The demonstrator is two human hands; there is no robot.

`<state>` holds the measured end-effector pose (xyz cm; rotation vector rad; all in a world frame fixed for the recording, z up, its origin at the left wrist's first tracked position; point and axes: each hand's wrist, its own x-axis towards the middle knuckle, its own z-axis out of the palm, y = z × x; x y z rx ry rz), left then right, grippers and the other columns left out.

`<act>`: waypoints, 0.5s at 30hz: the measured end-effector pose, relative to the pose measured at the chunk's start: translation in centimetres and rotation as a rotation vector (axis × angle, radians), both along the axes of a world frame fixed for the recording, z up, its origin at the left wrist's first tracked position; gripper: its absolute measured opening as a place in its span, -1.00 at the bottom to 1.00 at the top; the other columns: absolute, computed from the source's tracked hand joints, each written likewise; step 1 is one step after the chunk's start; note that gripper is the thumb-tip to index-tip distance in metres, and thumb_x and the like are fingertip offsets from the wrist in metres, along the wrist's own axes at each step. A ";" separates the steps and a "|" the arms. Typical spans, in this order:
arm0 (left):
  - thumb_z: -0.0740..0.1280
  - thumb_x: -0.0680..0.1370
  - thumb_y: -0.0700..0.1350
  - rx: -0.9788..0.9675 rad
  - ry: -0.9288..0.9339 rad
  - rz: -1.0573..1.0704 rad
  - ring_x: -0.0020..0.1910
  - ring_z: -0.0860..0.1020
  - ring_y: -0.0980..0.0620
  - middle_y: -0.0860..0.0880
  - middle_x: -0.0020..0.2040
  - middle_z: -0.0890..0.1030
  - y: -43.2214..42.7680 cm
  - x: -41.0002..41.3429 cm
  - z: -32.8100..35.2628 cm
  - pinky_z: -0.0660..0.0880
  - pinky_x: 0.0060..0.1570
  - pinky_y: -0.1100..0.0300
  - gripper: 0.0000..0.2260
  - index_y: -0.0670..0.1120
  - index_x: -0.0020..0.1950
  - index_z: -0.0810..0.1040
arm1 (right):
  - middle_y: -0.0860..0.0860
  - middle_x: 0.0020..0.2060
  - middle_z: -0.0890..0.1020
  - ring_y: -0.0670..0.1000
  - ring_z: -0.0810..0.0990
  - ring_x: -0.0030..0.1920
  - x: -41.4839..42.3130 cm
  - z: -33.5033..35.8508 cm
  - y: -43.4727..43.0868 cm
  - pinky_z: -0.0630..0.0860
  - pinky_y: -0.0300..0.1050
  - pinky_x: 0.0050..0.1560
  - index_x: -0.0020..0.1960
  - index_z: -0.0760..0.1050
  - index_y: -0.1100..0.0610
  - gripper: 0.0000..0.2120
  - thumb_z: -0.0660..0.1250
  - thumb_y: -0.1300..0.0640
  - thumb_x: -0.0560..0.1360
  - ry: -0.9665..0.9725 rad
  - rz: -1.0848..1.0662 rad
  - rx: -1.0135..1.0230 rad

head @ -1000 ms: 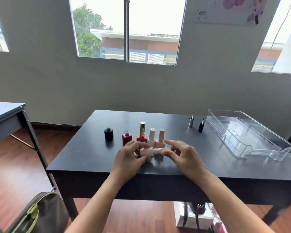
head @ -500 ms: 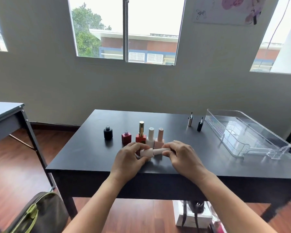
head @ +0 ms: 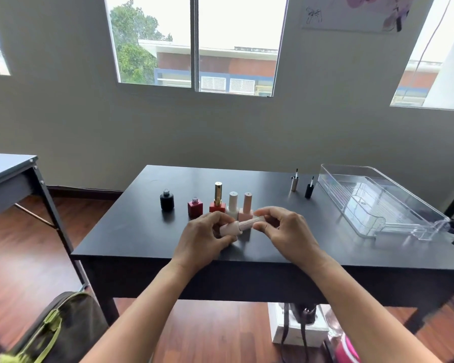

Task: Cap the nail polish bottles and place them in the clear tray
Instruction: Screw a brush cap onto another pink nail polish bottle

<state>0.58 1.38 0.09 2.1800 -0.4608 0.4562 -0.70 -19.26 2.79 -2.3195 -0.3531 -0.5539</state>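
Both hands hold one pale pink nail polish bottle (head: 237, 226) sideways above the black table (head: 131, 231). My left hand (head: 205, 237) grips its body and my right hand (head: 283, 229) pinches its cap. Behind them stand a capped red bottle with a gold cap (head: 217, 199), a capped white bottle (head: 232, 204) and a capped pink bottle (head: 247, 206). To the left are an uncapped red bottle (head: 195, 207) and an uncapped black bottle (head: 167, 200). A silver brush cap (head: 294, 182) and a black brush cap (head: 309, 189) stand upside down beside the clear tray (head: 414, 208).
A second grey table (head: 8, 174) stands at the left. A dark bag with green straps (head: 55, 328) lies on the wood floor at lower left. A white box and bags (head: 299, 328) sit under the table. A wall with windows is behind.
My right hand's fingers have shifted around the cap, first closing over it, then lifting again. The bottle stays sideways between both hands.
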 end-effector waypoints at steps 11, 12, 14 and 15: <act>0.54 0.29 0.01 -0.079 0.047 -0.050 -0.19 0.56 0.23 0.16 -0.17 0.62 -1.7 1.3 0.3 0.39 -0.15 0.50 -0.74 0.10 -0.06 0.61 | -0.14 -0.25 0.57 -0.03 0.57 -0.17 5.4 -0.2 -8.1 0.47 -0.09 -0.03 0.25 0.49 0.12 -0.57 0.35 -0.11 0.49 0.039 -0.377 0.377; 0.54 0.30 0.01 -0.081 0.051 -0.058 -0.19 0.57 0.22 0.15 -0.19 0.63 -1.8 1.3 0.2 0.39 -0.16 0.50 -0.74 0.09 -0.05 0.61 | -0.08 -0.20 0.59 0.02 0.58 -0.10 6.4 -0.5 -8.8 0.48 -0.06 0.03 0.29 0.45 0.16 -0.55 0.37 -0.05 0.49 0.072 -0.418 0.375; 0.54 0.31 0.01 -0.082 0.059 -0.058 -0.19 0.58 0.22 0.16 -0.20 0.65 -1.9 1.4 -0.1 0.41 -0.14 0.48 -0.75 0.09 -0.06 0.62 | 0.09 0.06 0.61 0.13 0.57 0.10 8.6 -1.1 -10.1 0.44 0.00 0.16 0.37 0.36 0.21 -0.45 0.41 0.03 0.47 0.162 -0.484 0.350; 0.53 0.31 0.02 -0.086 0.065 -0.051 -0.19 0.59 0.23 0.17 -0.21 0.66 -1.9 1.4 -0.2 0.42 -0.13 0.47 -0.76 0.09 -0.06 0.62 | 0.15 0.20 0.56 0.17 0.53 0.21 9.5 -1.3 -10.5 0.41 0.02 0.23 0.41 0.31 0.22 -0.40 0.42 0.05 0.46 0.201 -0.513 0.330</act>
